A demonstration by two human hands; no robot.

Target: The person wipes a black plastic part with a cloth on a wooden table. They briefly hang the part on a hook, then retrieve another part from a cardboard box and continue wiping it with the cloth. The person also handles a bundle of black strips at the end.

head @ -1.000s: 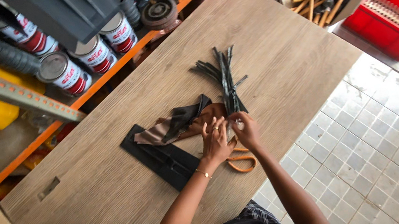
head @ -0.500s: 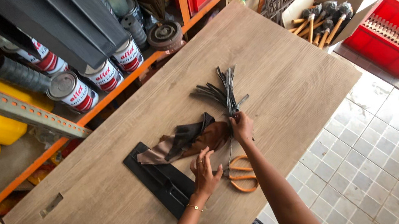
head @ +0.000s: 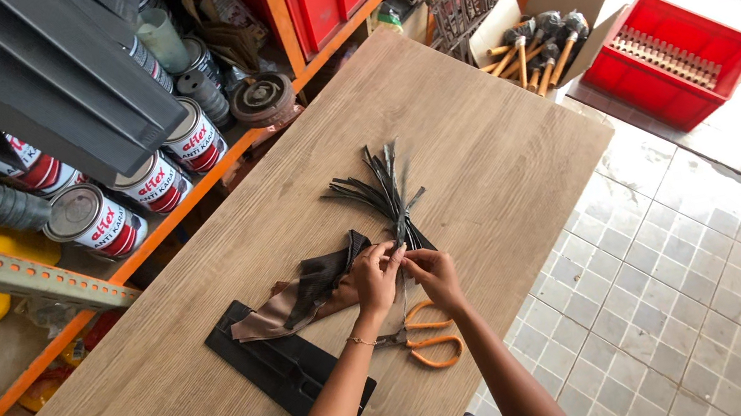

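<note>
Both hands meet at the near end of a bundle of dark strips lying on the wooden desk. The left hand and right hand sit side by side, fingers curled in and pinched on the gathered base of the bundle; the exact contact under the fingertips cannot be made out. From that pinch point the bundle's long axis runs straight away from the person, the free ends fanning out toward the far side of the desk. Neither hand is clearly nearer; both bear on the same end. Left of the bundle, touching the left hand's side, lies a heap of brown and dark scraps, partly over a flat black panel. Orange-handled scissors lie nearer the person than the bundle, just beneath the right wrist, untouched. Beyond the bundle, off the desk's far corner, stands a cardboard box of wooden-handled brushes.
</note>
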